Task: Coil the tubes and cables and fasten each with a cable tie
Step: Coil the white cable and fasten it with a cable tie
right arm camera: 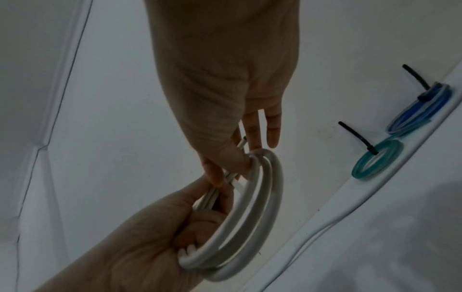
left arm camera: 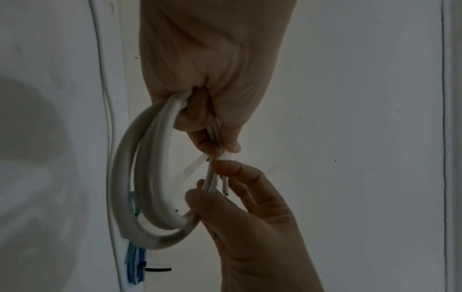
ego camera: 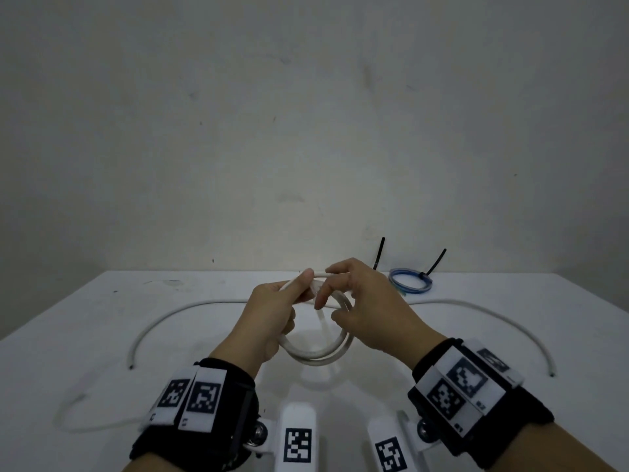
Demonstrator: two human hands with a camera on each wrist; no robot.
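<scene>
A: Head view first: what is nearest?

B: Two wrist bands with black-and-white markers, at 7 and 5 o'clock. Just past them, the left hand [ego camera: 272,318] curls round a white tube coil [ego camera: 320,356], held above the white counter [ego camera: 102,335] at centre.

A: And the right hand [ego camera: 367,311]?

B: It meets the coil's top from 3 o'clock. In the right wrist view its thumb and forefinger pinch the thin loose ends [right arm camera: 240,146] at the coil's rim, the other fingers straight. A translucent cable tie [left arm camera: 190,168] crosses the coil's opening; I cannot tell if it is closed.

A: Farther out?

B: A long white tube [ego camera: 177,311] arcs across the counter at 9 o'clock, another white tube [ego camera: 493,315] at 3 o'clock. Beyond, at 1 o'clock, a blue coil [ego camera: 410,281] lies with a black tie [ego camera: 434,264]; just beside it a teal coil [right arm camera: 377,160], also black-tied.
</scene>
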